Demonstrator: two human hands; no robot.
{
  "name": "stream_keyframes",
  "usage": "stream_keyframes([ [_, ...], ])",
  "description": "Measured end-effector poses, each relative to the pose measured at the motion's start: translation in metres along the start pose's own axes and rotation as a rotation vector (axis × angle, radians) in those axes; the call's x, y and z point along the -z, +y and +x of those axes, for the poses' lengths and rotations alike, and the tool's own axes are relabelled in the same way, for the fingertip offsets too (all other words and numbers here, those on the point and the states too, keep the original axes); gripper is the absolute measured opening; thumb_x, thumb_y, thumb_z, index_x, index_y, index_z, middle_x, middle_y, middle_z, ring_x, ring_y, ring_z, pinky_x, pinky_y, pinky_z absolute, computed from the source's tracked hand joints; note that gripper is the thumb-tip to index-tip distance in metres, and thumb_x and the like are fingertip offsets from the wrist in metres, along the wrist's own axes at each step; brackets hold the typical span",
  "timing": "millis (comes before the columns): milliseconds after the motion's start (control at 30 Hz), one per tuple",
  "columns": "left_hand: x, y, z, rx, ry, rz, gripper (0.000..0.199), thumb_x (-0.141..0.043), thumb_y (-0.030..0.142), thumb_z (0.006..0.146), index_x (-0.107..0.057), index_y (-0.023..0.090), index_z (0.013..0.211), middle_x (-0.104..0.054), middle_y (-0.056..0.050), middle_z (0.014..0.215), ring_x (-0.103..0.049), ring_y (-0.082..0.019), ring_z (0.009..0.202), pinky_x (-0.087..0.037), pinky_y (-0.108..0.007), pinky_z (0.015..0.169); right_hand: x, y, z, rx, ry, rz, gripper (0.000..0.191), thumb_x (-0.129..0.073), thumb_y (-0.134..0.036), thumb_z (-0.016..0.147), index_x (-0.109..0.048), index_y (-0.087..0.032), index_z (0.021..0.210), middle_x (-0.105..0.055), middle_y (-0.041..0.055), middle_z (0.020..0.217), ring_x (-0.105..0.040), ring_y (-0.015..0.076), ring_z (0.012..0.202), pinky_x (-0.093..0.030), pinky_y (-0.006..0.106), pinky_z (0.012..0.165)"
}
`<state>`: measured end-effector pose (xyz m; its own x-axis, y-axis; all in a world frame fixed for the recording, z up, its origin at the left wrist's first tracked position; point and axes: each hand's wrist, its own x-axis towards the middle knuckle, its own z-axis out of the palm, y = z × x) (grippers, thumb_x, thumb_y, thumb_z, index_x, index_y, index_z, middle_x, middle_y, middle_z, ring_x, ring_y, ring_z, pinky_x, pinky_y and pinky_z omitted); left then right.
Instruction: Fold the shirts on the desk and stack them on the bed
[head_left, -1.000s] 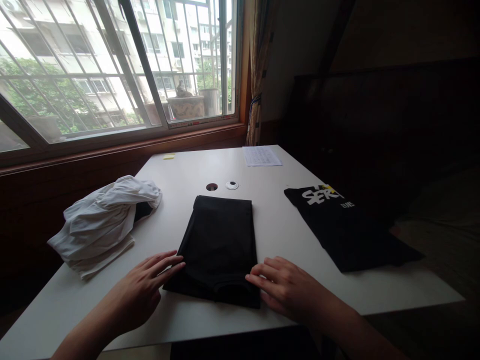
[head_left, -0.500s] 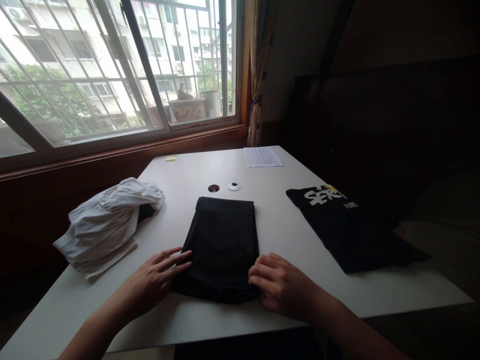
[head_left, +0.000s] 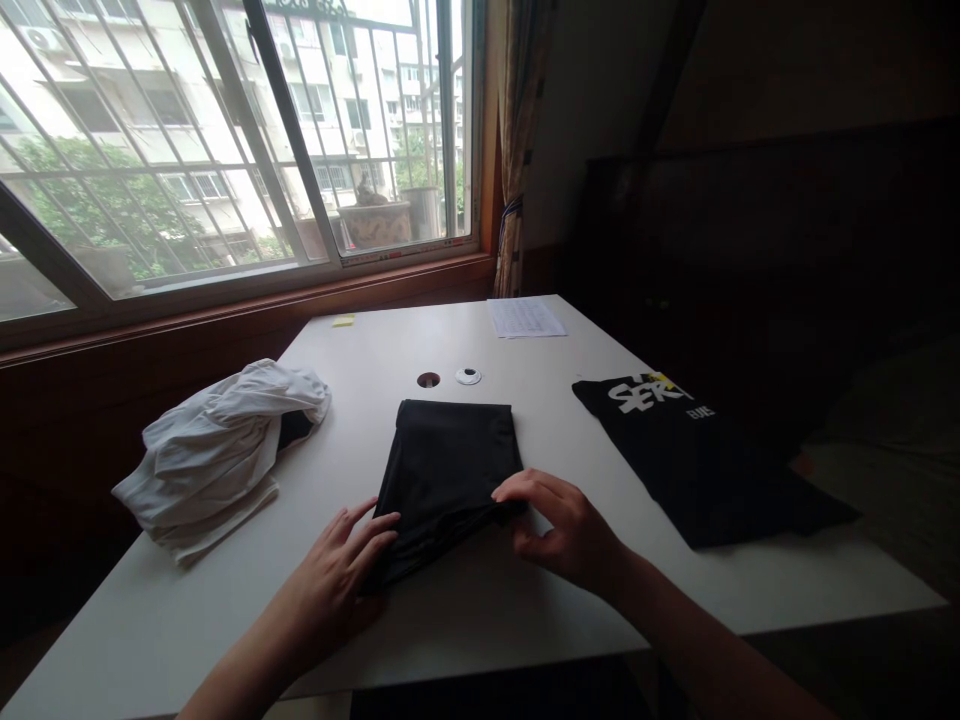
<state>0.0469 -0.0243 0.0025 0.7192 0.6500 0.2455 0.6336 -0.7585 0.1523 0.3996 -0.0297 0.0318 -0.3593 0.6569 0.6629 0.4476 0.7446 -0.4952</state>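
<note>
A folded black garment (head_left: 454,465) lies in front of me on the white table (head_left: 442,640). Its near edge now slants, higher on the right side and lower on the left. My left hand (head_left: 349,550) rests on its lower left edge with the fingers stretched out and a little apart; its thumb is hidden. At the near right corner, my right hand (head_left: 562,525) has its fingers curled over the cloth and the thumb below, gripping the edge.
A crumpled white garment (head_left: 217,450) lies at the table's left edge. To the right, a black T-shirt (head_left: 690,460) with white and yellow print lies flat. Farther back are a cable hole (head_left: 428,380), a round white cover (head_left: 468,376), paper sheets (head_left: 527,317) and a yellow note (head_left: 343,321).
My right hand has moved up and away from me, taking the garment's near right corner with it. The left hand has shifted slightly right along the left edge.
</note>
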Motion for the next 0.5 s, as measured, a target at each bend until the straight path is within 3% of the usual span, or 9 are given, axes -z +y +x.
stream_keyframes([
  [167,-0.009,-0.003,0.002,-0.035,0.126,0.026,0.052,-0.055,0.0,0.084,-0.061,0.025,0.129,-0.071,-0.007,0.133,-0.053,-0.034,0.14,-0.047,-0.063,0.114,0.001,0.001,0.0,-0.052,0.019,0.048,0.035,-0.061,-0.007,0.086,-0.061,-0.026,0.116,-0.068,0.005,0.101,-0.068,0.021,0.091,-0.059,0.036,0.08],
  [267,-0.003,-0.002,0.005,-0.026,0.209,-0.069,0.044,-0.055,0.002,0.089,-0.063,0.027,0.124,-0.075,-0.006,0.124,-0.06,-0.029,0.134,-0.053,-0.054,0.112,0.006,0.0,0.003,-0.057,0.019,0.101,0.031,-0.063,-0.01,0.089,-0.062,-0.026,0.115,-0.067,0.005,0.1,-0.068,0.0203,0.091,-0.059,0.035,0.079],
  [400,0.019,0.004,0.007,0.049,0.336,-0.288,0.036,-0.056,0.008,0.094,-0.065,0.028,0.121,-0.076,-0.006,0.121,-0.07,-0.024,0.12,-0.059,-0.043,0.105,0.022,-0.005,0.01,-0.096,0.078,0.171,0.028,-0.064,-0.012,0.09,-0.065,-0.027,0.114,-0.068,0.0037,0.096,-0.067,0.0195,0.086,-0.057,0.033,0.073],
  [500,0.051,0.018,0.008,0.181,0.464,-0.449,0.024,-0.062,0.017,0.095,-0.068,0.028,0.116,-0.077,-0.004,0.111,-0.075,-0.023,0.106,-0.065,-0.035,0.089,0.041,-0.017,0.022,-0.182,0.215,0.27,0.017,-0.065,-0.018,0.094,-0.068,-0.028,0.108,-0.067,0.0029,0.091,-0.065,0.0181,0.079,-0.056,0.032,0.066],
])
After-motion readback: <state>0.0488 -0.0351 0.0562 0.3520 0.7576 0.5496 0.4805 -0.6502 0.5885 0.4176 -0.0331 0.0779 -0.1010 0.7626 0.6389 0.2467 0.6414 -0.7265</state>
